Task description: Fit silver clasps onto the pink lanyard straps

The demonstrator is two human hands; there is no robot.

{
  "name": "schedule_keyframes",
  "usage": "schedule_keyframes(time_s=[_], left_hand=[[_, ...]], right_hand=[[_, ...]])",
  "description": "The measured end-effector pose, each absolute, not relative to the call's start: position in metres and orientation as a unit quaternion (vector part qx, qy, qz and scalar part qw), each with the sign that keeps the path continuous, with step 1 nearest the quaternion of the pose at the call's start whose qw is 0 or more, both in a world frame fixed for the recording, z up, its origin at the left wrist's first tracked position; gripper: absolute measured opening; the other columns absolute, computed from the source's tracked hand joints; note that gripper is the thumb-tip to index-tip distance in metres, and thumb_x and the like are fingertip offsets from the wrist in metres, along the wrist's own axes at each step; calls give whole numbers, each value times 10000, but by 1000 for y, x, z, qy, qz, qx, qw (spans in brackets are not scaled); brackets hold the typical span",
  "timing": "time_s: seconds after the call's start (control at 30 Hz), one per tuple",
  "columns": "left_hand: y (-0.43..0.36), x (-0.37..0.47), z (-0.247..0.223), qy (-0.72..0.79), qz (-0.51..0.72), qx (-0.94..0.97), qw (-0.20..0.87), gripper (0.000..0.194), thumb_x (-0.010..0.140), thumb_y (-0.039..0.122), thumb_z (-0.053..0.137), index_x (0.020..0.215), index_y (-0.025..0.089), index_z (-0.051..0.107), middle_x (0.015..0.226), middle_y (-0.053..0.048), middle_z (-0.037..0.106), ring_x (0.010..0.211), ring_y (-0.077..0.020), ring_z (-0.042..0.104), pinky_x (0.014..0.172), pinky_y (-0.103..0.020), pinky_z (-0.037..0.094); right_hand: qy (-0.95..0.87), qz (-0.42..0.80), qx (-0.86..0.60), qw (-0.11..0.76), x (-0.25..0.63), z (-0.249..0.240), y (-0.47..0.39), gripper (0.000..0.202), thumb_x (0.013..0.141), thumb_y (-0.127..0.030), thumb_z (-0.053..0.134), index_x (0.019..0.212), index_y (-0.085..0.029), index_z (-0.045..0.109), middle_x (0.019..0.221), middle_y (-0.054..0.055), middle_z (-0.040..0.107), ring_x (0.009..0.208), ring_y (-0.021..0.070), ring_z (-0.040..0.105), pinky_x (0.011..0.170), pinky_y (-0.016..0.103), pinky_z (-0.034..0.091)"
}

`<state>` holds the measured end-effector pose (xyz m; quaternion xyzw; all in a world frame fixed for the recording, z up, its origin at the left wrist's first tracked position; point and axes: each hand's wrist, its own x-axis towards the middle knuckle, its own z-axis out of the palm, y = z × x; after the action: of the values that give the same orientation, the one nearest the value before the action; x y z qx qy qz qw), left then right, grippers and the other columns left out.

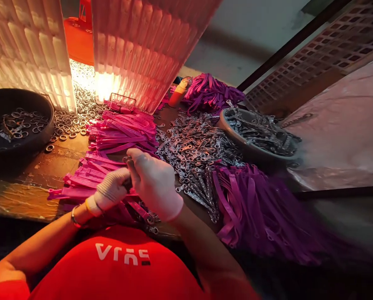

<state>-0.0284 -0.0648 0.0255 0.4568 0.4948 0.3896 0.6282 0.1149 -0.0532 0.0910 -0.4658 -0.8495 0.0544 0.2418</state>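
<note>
My left hand [109, 189], in a ribbed knit glove, is closed at the chest side of the table, its fingertips around something dark and small that I cannot make out. Against it, my right hand [155, 181], in a white glove, is closed too, with a small dark piece showing at its fingertips. Beneath and behind both hands lie pink straps [124, 131] in bundles. To the right of them spreads a heap of metal clasps [195, 146]. Purple straps [245, 204] hang over the table's edge at the right.
At the left, a dark round pan [50, 125] holds metal rings; more rings [70, 121] lie beside it. A bowl [252, 148] of metal pieces stands right. Behind are corrugated panels [136, 50], an orange bottle [178, 93] and more purple straps [211, 93].
</note>
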Motion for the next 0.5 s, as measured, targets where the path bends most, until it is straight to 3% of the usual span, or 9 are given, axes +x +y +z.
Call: schedule_keyframes(time_s=[0.1,0.2,0.4,0.5], left_hand=[[-55,-42,24,493,419,486,587,217,824,360,675,779,153,629,606,29,516,553,-88,378,491,-209,290],[-54,-51,19,468,393,484,626,302,862,432,624,728,165,571,530,46,461,466,-76,349,439,-203,255],[-66,-51,15,450,363,431,692,322,873,447,569,700,187,492,498,73,381,412,-67,276,404,-200,214],[-66,-53,17,472,349,508,630,277,878,406,560,722,182,517,544,55,440,464,-83,347,442,-207,266]], right_hand=[[-860,70,-474,176,128,81,-51,275,986,-188,457,1188,-182,643,968,94,729,873,207,669,779,278,450],[-868,87,-477,105,131,67,-52,276,985,-167,455,1182,-192,647,979,72,735,886,187,674,787,257,448],[-876,46,-480,32,122,62,-55,216,1001,-221,447,1064,-213,653,893,43,723,790,183,662,662,266,371],[-879,30,-476,27,122,59,-54,210,1002,-216,435,1043,-201,641,870,44,712,761,180,652,628,272,337]])
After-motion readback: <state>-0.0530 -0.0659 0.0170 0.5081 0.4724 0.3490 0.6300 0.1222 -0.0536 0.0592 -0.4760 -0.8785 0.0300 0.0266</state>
